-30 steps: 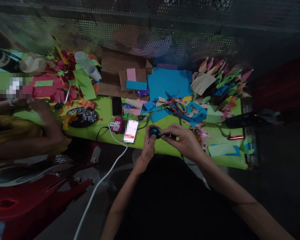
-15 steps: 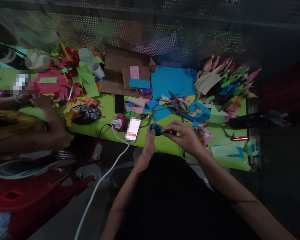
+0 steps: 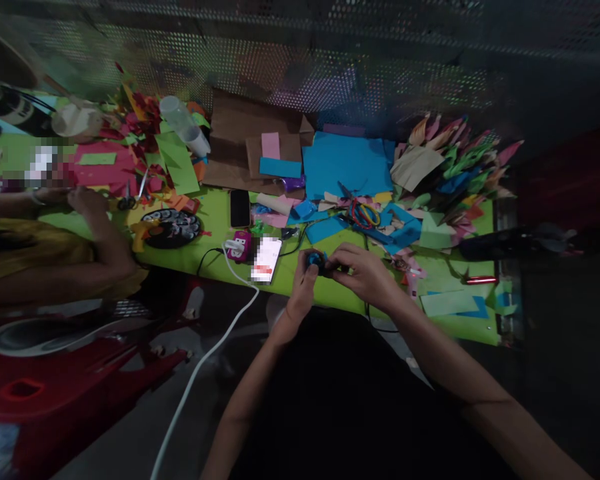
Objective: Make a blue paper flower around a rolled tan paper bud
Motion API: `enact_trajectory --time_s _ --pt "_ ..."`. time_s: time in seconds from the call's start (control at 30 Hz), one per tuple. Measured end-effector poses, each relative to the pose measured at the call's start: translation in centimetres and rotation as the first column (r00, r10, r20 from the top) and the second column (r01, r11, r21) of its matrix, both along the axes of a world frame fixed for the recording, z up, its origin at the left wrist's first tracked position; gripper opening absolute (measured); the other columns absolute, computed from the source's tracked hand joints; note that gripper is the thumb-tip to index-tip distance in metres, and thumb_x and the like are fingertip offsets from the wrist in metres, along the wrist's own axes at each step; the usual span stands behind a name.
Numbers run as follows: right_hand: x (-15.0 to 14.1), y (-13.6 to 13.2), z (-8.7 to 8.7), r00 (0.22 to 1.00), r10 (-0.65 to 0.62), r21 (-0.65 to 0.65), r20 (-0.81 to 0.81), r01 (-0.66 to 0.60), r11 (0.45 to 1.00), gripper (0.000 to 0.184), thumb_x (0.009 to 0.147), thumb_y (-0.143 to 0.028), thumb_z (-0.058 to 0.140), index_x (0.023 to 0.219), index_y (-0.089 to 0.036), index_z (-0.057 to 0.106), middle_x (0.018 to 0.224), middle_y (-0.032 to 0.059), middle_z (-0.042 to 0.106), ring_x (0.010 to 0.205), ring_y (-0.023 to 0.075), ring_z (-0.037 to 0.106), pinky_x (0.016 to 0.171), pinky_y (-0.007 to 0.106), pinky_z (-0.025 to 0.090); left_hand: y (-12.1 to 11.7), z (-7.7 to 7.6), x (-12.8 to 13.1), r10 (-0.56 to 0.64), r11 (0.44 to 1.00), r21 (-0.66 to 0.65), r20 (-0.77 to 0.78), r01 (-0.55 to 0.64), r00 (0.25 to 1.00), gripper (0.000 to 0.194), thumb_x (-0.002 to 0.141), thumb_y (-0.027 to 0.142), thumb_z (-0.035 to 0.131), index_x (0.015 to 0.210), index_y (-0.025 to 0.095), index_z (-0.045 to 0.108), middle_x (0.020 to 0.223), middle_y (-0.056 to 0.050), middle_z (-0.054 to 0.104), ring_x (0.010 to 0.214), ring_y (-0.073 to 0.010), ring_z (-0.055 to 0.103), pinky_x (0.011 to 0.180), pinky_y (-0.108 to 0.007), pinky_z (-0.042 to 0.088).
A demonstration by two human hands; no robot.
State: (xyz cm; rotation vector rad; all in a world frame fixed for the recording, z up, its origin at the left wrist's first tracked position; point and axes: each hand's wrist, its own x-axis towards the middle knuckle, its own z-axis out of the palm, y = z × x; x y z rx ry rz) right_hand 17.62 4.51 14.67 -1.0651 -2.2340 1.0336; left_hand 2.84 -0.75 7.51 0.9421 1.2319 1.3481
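Near the frame's centre, the left hand (image 3: pixel 305 283) was curled closed around a small blue item (image 3: pixel 316 261), while the right hand (image 3: pixel 356 270) pinched at its right side, fingers bent.

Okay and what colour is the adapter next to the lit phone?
The adapter is magenta with a white front, seen best in the head view.

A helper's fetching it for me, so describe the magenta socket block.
On the green table, look near its front edge, left of the lit phone. The magenta socket block there holds a white plug, unlike the dark phone behind it.
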Motion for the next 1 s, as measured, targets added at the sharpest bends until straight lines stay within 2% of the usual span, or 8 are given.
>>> enact_trajectory --time_s 0.23,0.37,0.47,0.63,0.77,1.0 --pt "-0.1 -0.7 -0.1 0.98 -0.14 -0.075 -0.144 0.13 0.989 0.012 0.09 -0.031 0.064 0.086 -0.022 0.071 0.083 0.0055 0.07 0.079 0.0192 0.064 0.068 0.03 0.049 0.1 0.0 0.2 0.028 0.997 0.066 -0.017 -0.027 0.999 0.052 0.086 0.073 0.05 0.104 0.024 0.053 0.1 -0.005 0.058 0.095 -0.0206 0.056 0.088 -0.036 0.049" --pt "-0.3 -1.5 -0.6 0.922 -0.344 -0.181 -0.18 0.312 0.933 0.022 0.087 -0.043 0.066 0.092 -0.022 0.068 0.087 0.005 0.071 0.073 0.0169 0.062 0.066 0.03 0.05 -0.3 -0.1 0.2 0.091 0.992 0.096 -0.109 -0.081 0.99 0.053 0.087 0.073 0.045 0.106 0.025 0.052 0.102 -0.005 0.058 0.095 -0.0207 0.056 0.088 -0.036 0.048" --pt "-0.3 -2.1 -0.5 0.889 -0.426 -0.236 -0.17 0.383 0.893 0.026 0.085 -0.047 0.068 0.087 -0.021 0.065 0.079 0.0029 0.069 0.066 0.0147 0.059 0.061 0.027 0.048 -0.6 -0.1 0.1 0.137 0.985 0.125 -0.173 -0.117 0.975 0.051 0.089 0.072 0.043 0.106 0.024 0.052 0.1 -0.005 0.057 0.092 -0.0201 0.055 0.085 -0.035 0.048" --pt "-0.5 -2.7 0.2 0.902 -0.412 -0.259 -0.132 0.369 0.892 0.029 0.088 -0.048 0.064 0.078 -0.021 0.064 0.071 0.0017 0.065 0.062 0.0141 0.056 0.056 0.026 0.044 -1.0 0.5 0.1 0.201 0.968 0.196 -0.238 -0.156 0.95 0.049 0.09 0.07 0.044 0.107 0.025 0.053 0.101 -0.006 0.055 0.093 -0.0208 0.054 0.085 -0.035 0.047" --pt "-0.6 -2.8 -0.2 0.894 -0.42 -0.322 -0.157 0.356 0.877 0.028 0.088 -0.047 0.063 0.08 -0.02 0.065 0.069 0.0002 0.063 0.057 0.0121 0.051 0.053 0.025 0.041 -1.2 0.8 0.3 0.206 0.969 0.188 -0.243 -0.162 0.948 0.048 0.09 0.07 0.043 0.107 0.025 0.053 0.101 -0.005 0.055 0.091 -0.0205 0.053 0.084 -0.035 0.046" --pt "-1.2 -3.0 -0.8 0.89 -0.389 -0.343 -0.238 0.298 0.891 0.016 0.087 -0.034 0.063 0.091 -0.022 0.072 0.081 0.0022 0.069 0.067 0.014 0.058 0.06 0.026 0.046 -1.4 -0.2 0.4 0.242 0.965 0.132 -0.133 -0.225 0.961 0.049 0.093 0.069 0.038 0.11 0.025 0.052 0.101 -0.005 0.056 0.092 -0.02 0.053 0.087 -0.034 0.046"
